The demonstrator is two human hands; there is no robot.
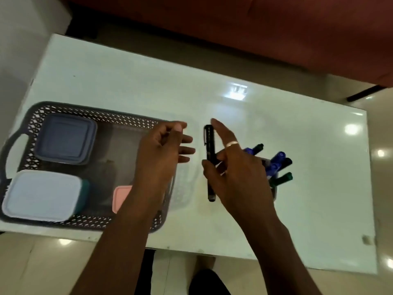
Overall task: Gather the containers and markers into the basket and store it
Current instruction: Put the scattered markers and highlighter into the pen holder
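Head view is all I have, looking down on a glossy white table (127, 81). I judge the job roughly half done. Three lidded containers already sit in the grey lattice basket (95, 116) at the table's left end: a dark blue-grey one (66, 138) at the far corner, a white-lidded teal one (42, 194) at the near corner, and a pink one (121, 195) partly hidden behind my left forearm. No container is left out on the table that I can see.

My right hand (238, 173) pinches a black marker (210, 160) between thumb and fingers, above the table just right of the basket, index finger lifted off. My left hand (161, 152) hovers over the basket's right end, fingers loosely spread, holding nothing.

Behind my right hand a cup of markers (276, 167) stands on the table; I count about five caps, blue, black and green, though some are hidden. Those, the held marker, and storing the basket remain.
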